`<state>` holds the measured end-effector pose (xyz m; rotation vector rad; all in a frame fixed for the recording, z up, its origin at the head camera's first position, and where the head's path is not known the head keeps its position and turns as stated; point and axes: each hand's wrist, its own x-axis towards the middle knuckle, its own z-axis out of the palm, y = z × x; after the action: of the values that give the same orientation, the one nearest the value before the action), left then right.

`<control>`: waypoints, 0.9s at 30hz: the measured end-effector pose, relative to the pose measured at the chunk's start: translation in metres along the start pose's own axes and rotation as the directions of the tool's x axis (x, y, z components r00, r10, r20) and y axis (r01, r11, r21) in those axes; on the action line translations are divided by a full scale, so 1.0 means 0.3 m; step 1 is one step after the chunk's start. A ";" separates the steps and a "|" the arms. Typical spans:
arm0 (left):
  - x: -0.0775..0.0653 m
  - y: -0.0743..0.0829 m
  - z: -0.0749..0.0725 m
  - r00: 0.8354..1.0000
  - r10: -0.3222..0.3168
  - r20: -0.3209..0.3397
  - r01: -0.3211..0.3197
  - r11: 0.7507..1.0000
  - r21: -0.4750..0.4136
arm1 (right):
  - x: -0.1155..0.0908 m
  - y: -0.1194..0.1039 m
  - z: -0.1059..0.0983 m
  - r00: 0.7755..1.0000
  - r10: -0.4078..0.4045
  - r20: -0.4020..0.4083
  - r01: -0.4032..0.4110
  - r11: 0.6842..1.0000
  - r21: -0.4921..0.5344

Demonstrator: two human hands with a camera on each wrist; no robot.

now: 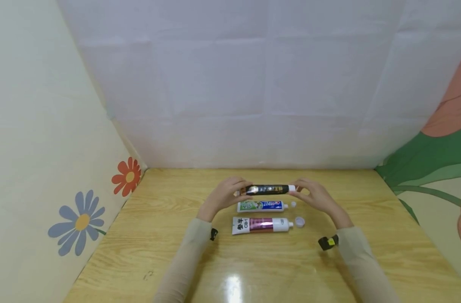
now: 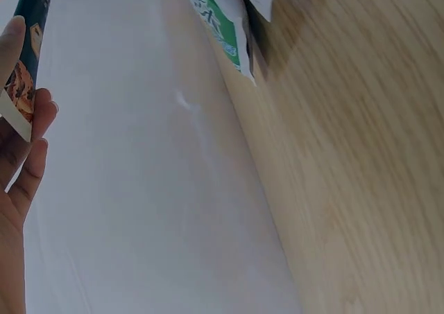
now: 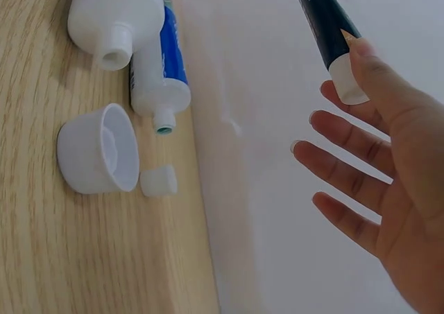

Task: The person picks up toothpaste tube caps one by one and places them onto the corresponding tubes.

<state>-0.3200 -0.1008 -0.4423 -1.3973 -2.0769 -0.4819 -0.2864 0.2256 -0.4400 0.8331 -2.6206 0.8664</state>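
Observation:
Both hands hold a black toothpaste tube (image 1: pixel 269 190) level above the table, its white cap (image 3: pixel 348 80) toward the right. The left hand (image 1: pixel 228 192) pinches its flat tail end between thumb and fingers. At the cap end, the thumb and index finger of the right hand (image 1: pixel 314 195) grip the tube, while the other fingers spread loosely. Nearer the person lie a green-and-blue toothpaste tube (image 1: pixel 260 205) and a larger white-and-maroon tube (image 1: pixel 261 225), both with bare nozzles pointing right. A small white cap (image 3: pixel 159 181) and a wider white cap (image 3: pixel 97 151) sit beside those nozzles.
The wooden table (image 1: pixel 169 252) meets a white sheet (image 1: pixel 230 105) hung behind it. Side walls carry painted flowers, among them a blue one (image 1: pixel 78 222) at left. A small black camera (image 1: pixel 328 242) is strapped to the right wrist.

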 end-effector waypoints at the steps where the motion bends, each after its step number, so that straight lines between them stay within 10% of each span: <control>1: -0.002 -0.002 0.003 1.000 0.001 0.002 -0.001 1.000 0.001 | 0.000 0.003 0.002 1.000 0.000 0.002 0.000 1.000 0.000; 27: -0.021 -0.102 0.071 0.981 -0.016 0.194 0.019 1.000 -0.009 | 0.041 0.097 0.049 0.990 0.056 0.130 -0.057 0.998 -0.001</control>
<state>-0.3522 -0.1045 -0.4620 -1.4854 -2.2456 -0.3773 -0.3143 0.2304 -0.4603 0.8464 -2.7682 0.8570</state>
